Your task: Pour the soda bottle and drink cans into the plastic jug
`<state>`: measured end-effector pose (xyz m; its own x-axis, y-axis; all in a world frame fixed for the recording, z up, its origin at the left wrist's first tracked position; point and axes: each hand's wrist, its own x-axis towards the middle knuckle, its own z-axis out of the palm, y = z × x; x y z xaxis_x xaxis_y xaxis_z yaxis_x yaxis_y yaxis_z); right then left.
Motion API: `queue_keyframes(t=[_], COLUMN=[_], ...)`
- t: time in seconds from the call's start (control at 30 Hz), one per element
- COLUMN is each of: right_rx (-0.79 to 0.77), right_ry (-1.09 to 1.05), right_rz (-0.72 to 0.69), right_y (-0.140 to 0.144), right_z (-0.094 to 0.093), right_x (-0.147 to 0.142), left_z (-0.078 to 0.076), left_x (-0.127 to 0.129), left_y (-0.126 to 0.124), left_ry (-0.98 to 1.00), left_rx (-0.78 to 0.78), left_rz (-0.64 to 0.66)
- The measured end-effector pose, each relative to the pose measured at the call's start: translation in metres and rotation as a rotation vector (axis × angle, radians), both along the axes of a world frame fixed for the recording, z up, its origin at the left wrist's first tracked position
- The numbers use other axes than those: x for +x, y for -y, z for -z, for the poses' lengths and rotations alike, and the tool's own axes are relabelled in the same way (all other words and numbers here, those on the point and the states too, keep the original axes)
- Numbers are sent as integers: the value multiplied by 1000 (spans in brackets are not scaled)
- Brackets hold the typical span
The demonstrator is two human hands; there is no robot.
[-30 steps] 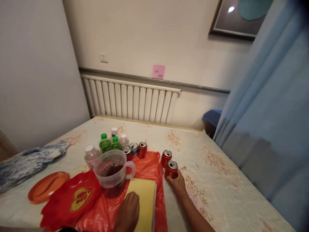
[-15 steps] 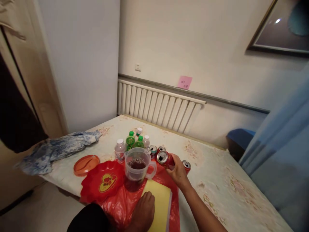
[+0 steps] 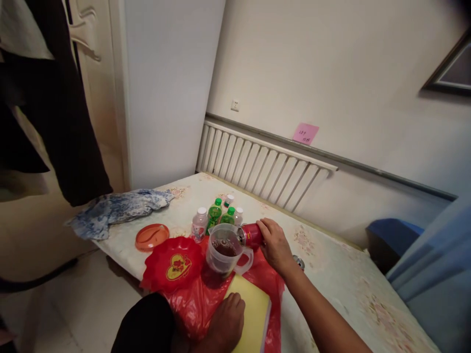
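Note:
My right hand [image 3: 274, 243] grips a red drink can [image 3: 252, 235], tipped nearly on its side. The can's open top is at the right rim of a clear plastic measuring jug [image 3: 218, 260], which holds dark brown liquid with some bubbles. I cannot make out a stream from the can. In a loose fist, my left hand [image 3: 230, 316] rests on the left edge of a yellow notebook [image 3: 253, 306]. Under the notebook and jug lies a red plastic bag [image 3: 191, 314]. Left of the jug is a red scalloped tray [image 3: 154, 269] with a yellow heart print.
Behind the jug stand several small bottles, among them a green-capped bottle [image 3: 215, 214] and a white-capped bottle [image 3: 199, 226]. Another can [image 3: 299, 262] is partly hidden by my right forearm. An orange dish [image 3: 142, 240] and a blue patterned cloth [image 3: 121, 213] lie at left.
The can in my right hand has moved left and tipped over toward the jug, its mouth now at the rim. My left hand stays by the notebook. The view has swung left.

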<state>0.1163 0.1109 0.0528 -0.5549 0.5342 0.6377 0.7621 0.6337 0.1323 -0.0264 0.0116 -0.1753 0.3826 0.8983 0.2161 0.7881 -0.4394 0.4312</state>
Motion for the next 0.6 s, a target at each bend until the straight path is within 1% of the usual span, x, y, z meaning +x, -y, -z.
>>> queue_keyframes(t=[0.1,0.2,0.6], right_rx=[64,97,105], right_ry=[66,112,200], right_rz=[-3,-9,0], right_y=[-4,-6,-4], right_z=[-2,-6,-17], right_x=[-2,-4,-13], left_z=[0,0,-2], left_x=[0,-1,0], left_y=[0,1,2], left_ry=[1,0,-12], left_rx=[3,4,17], left_rz=[2,3,-10])
